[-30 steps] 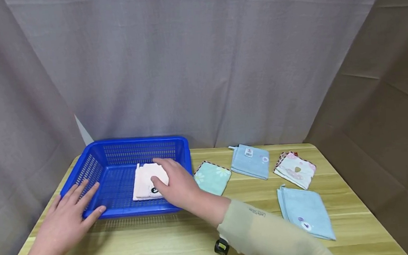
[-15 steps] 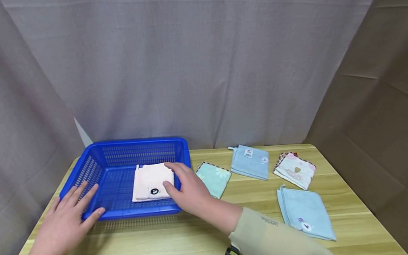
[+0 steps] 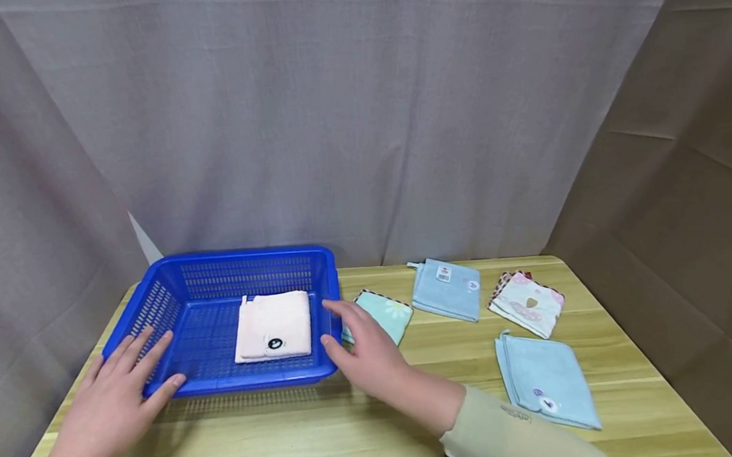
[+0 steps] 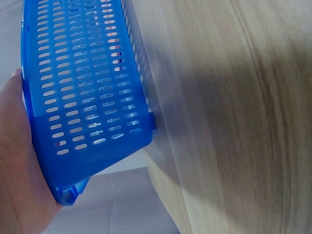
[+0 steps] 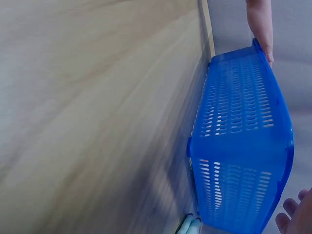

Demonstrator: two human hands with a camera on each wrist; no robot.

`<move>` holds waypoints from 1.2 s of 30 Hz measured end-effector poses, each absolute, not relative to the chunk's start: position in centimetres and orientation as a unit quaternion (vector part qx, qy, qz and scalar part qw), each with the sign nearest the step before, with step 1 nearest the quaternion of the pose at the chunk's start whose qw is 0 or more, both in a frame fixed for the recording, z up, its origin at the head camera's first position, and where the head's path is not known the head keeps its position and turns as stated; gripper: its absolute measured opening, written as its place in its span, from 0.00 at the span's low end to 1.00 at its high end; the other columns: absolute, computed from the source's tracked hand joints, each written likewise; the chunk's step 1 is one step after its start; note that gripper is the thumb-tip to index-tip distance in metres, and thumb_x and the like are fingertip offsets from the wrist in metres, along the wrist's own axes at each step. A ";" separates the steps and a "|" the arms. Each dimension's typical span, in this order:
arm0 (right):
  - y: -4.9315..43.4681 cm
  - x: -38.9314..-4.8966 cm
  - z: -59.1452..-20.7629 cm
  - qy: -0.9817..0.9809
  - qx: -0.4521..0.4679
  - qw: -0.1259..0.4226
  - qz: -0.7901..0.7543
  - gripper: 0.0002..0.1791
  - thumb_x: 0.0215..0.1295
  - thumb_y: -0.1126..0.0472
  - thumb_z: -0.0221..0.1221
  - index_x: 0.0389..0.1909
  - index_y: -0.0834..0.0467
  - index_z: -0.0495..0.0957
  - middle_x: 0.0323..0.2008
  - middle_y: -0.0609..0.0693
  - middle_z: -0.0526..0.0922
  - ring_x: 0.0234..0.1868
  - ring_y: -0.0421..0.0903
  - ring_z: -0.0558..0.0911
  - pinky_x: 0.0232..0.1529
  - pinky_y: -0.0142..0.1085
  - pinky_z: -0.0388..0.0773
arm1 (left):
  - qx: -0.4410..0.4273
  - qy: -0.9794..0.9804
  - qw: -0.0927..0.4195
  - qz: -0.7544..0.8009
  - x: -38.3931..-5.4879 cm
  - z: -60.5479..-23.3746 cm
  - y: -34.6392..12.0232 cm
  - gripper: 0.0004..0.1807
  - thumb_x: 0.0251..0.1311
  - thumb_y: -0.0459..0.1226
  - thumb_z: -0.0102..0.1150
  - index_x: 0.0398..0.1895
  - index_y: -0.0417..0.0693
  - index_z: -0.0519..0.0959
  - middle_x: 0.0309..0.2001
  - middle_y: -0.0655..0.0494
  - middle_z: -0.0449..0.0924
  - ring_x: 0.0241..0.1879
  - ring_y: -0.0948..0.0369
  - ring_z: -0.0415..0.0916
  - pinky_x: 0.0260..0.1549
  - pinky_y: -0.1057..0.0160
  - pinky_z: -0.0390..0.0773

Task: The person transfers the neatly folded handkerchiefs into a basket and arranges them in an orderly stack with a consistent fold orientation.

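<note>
A blue plastic basket (image 3: 255, 380) with slotted walls stands at the left of the table. Inside it, toward the right, lies a folded pale pink towel (image 3: 276, 320) with a round black patch. My left hand (image 3: 109, 400) rests over the basket's front left corner, fingers spread and fairly straight. Beside the right rim is my right hand (image 3: 370, 351), thumb and fingers apart with nothing between them. In the right wrist view its fingertips (image 5: 291, 207) show just outside the rim. Partly behind this hand lies a folded mint green towel (image 3: 386, 314) with flowers and a checked edge.
Farther right lie a folded blue towel with a label (image 3: 447, 289), a white and pink towel (image 3: 527, 304) with checked trim, and another folded light blue towel (image 3: 545, 380). A grey curtain (image 3: 362, 113) backs the wooden table (image 3: 280, 446); a brown panel (image 3: 682, 179) closes the right side.
My right hand has moved right from over the pink towel to the basket's right rim, leaving the towel lying in the basket. My left hand has stayed at its corner.
</note>
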State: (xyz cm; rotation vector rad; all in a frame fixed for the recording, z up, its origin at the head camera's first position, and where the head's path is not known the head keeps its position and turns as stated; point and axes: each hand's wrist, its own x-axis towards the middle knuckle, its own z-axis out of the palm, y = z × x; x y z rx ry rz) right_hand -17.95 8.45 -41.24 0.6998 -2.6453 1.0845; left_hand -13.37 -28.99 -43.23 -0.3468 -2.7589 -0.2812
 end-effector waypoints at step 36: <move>14.4 -16.0 -44.4 -0.896 0.220 0.115 0.368 0.28 0.69 0.56 0.61 0.68 0.54 0.69 0.63 0.46 0.75 0.60 0.45 0.75 0.63 0.47 0.72 | -0.120 -0.972 0.177 -0.096 -13.4 -43.1 -28.9 0.39 0.67 0.58 0.55 0.77 0.54 0.60 0.73 0.38 0.59 0.73 0.37 0.50 0.71 0.38 0.28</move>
